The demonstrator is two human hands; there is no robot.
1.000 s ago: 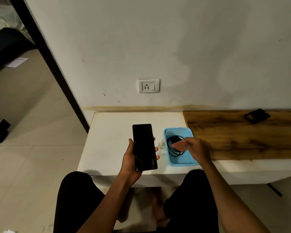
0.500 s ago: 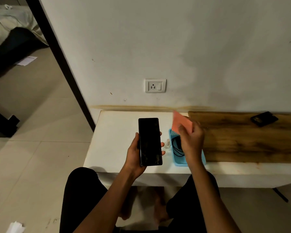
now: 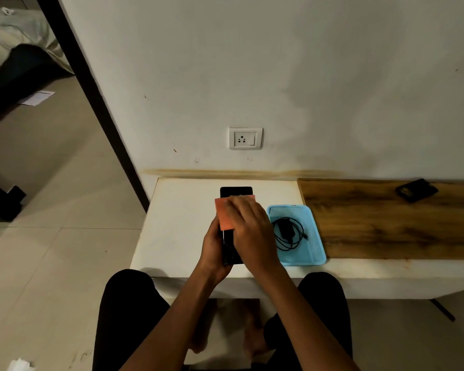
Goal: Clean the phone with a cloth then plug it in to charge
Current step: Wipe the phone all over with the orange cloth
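We hold the phone (image 3: 229,247) in our left hand (image 3: 213,249), fingers wrapped round its left edge and lower back, so the grip is closed on it. The phone stands lengthwise above the white table (image 3: 182,223), its dark screen facing up at us, its top end pointing to 12 o'clock toward the wall.

Our right hand (image 3: 248,226) lies flat over the upper middle of the screen, pressing the cloth (image 3: 223,215) against the glass. The cloth is orange-pink and shows at 10 o'clock from our right knuckles; the rest of it is hidden beneath the palm. The hand is closed down on the cloth rather than pinching it.

Just beside our right hand, at 3 o'clock, a blue tray (image 3: 315,236) rests on the table near its front edge. Inside it lies the charger (image 3: 285,231), a black plug block with its cable looped loosely around it.

On the wall at 12 o'clock from the phone sits the socket (image 3: 245,138), a white plate with three pin holes and a switch.

At 3 o'clock from the tray runs a wood board (image 3: 386,223), and a small black object (image 3: 416,190) lies at its far end, well apart from the tray. We cannot tell what it is.

Our knees, in dark cloth, show below the table edge.
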